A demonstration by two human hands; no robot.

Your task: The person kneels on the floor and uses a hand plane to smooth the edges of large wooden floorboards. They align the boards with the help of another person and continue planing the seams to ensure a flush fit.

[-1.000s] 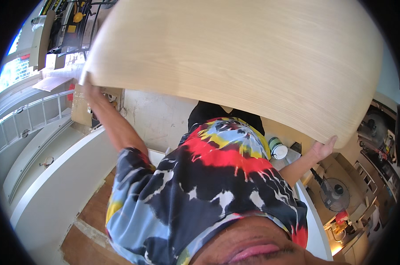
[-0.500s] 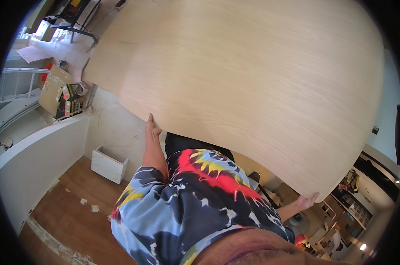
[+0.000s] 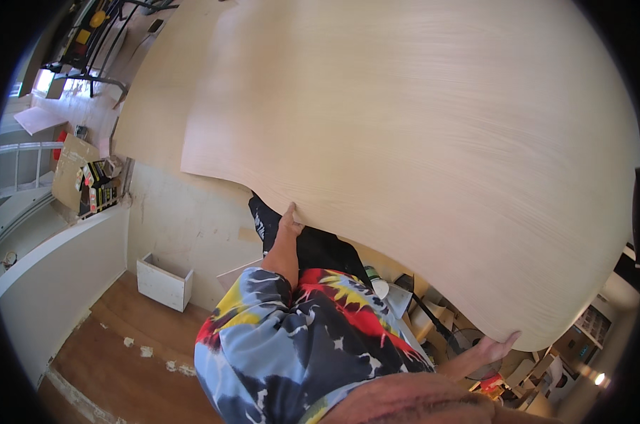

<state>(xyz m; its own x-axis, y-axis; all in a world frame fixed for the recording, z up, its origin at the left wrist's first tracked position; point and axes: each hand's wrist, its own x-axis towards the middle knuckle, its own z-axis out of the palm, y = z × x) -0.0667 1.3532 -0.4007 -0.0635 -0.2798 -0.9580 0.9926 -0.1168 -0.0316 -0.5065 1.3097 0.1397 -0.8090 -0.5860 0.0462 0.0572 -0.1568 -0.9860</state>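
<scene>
A large, thin sheet of light wood-grain board (image 3: 405,134) spans most of the view, its near edge bowed and wavy. My left hand (image 3: 289,220) grips that near edge left of the middle, with the thumb on top and the fingers hidden underneath. Farther right, my right hand (image 3: 498,346) holds the same edge close to the near right corner, its fingers mostly under the board. Beyond the sheet's left edge shows another pale wood surface (image 3: 154,127), partly covered by the sheet.
A white open box (image 3: 164,284) stands on the brown floor (image 3: 129,367), beside a low white wall (image 3: 58,275). Black-and-yellow boxes (image 3: 99,187) sit at the left, below a dark metal stand (image 3: 97,74). At lower right are a fan (image 3: 468,346) and clutter.
The sheet has shifted right and toward me, and its near left corner now stands out from the pale surface beneath. My left hand has moved right along with the edge; both hands keep hold.
</scene>
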